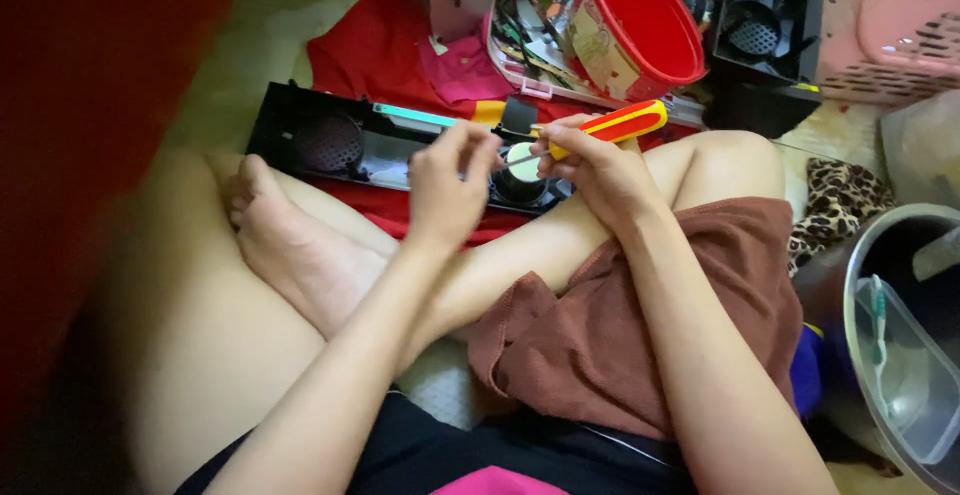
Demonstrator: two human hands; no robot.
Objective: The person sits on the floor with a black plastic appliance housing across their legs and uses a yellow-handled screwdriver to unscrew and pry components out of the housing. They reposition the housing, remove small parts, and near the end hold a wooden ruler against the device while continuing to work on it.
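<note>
Both hands meet above a long black panel (330, 145) that lies across the floor just beyond the person's crossed legs. Right hand (600, 170): fingers closed around the red-and-yellow handle of a screwdriver (610, 125), held nearly level so that its thin metal shaft runs leftward toward the other hand; the tip itself is hidden behind the left fingers. Left hand (450, 190): fingers curled and pinched together at the end of the shaft, apparently steadying the tip or a small part there; what exactly it pinches cannot be made out. Directly below the hands, a round black fitting with a pale centre (522, 177) sits near the right end of the panel, which places the work within short reach of both wrists. A round grille (330, 143) shows toward the panel's left end, and a pale green strip (415, 115) lies along its far edge. Under the panel lies a red cloth (375, 50). A red bucket (640, 25) tilts beyond it among loose clutter. A brown cloth (650, 325) covers the person's right thigh. At the right edge stands a clear plastic tub (900, 355).
</note>
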